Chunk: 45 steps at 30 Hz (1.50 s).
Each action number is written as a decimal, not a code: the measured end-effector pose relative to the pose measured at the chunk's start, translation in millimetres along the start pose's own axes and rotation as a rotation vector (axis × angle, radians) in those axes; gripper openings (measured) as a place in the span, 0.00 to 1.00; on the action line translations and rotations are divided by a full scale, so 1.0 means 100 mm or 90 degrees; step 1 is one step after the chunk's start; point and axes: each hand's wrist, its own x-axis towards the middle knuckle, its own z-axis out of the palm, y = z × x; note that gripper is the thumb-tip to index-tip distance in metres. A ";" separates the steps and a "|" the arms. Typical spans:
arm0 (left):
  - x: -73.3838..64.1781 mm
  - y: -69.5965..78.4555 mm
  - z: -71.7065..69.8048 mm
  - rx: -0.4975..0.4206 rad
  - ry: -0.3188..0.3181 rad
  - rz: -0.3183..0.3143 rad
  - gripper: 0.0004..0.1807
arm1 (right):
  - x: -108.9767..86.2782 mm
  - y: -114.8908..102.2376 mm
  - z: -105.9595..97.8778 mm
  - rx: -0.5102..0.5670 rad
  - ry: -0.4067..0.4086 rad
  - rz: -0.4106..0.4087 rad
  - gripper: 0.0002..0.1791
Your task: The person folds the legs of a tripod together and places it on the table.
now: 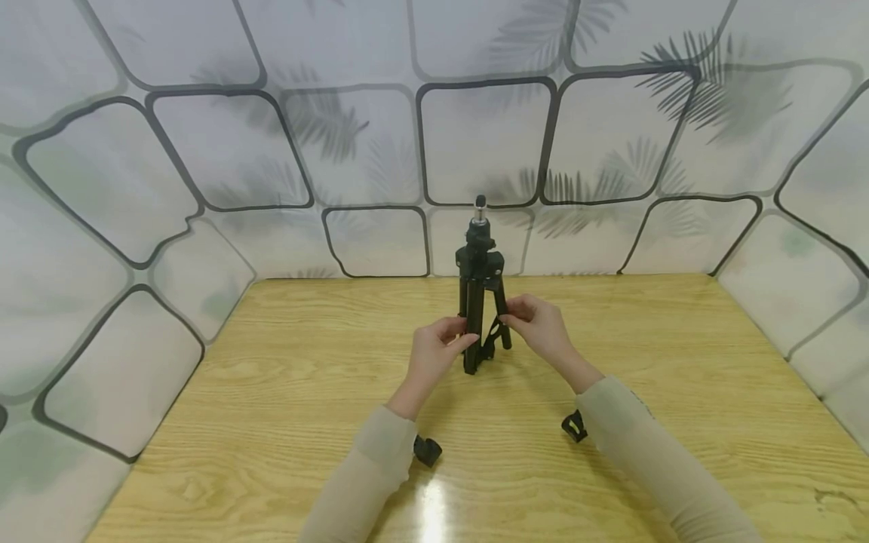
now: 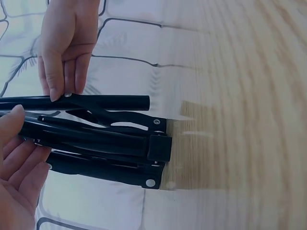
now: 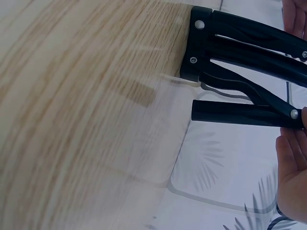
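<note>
A black tripod [image 1: 474, 309] stands upright on the wooden table, its silver-tipped centre post pointing up. Its legs are mostly folded in, with the right-hand leg [image 3: 240, 113] angled outward and a brace [image 2: 91, 111] linking it to the foot of the centre column. My left hand [image 1: 434, 348] holds a leg on the left side, thumb in front and fingers behind. On the other side, my right hand [image 1: 538, 326] pinches the outward leg near the brace joint. In the left wrist view, the right hand's fingertips [image 2: 55, 93] meet that leg at its pivot.
Around the tripod spreads the light wooden table [image 1: 292, 377]. A fabric backdrop [image 1: 373, 151] with dark rounded outlines and leaf shadows rises behind and at both sides. Small black pieces show beside the left sleeve [image 1: 366, 467] and right sleeve [image 1: 645, 445].
</note>
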 end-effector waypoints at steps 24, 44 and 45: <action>0.03 -0.02 -0.01 0.022 0.036 0.052 0.11 | 0.05 -0.01 0.07 0.015 0.009 -0.022 0.09; 0.02 0.00 0.01 -0.012 0.026 0.056 0.11 | 0.00 -0.05 0.16 0.055 0.011 0.005 0.08; 0.02 0.00 0.01 -0.006 0.025 0.052 0.10 | 0.00 -0.05 0.16 0.052 0.011 0.005 0.08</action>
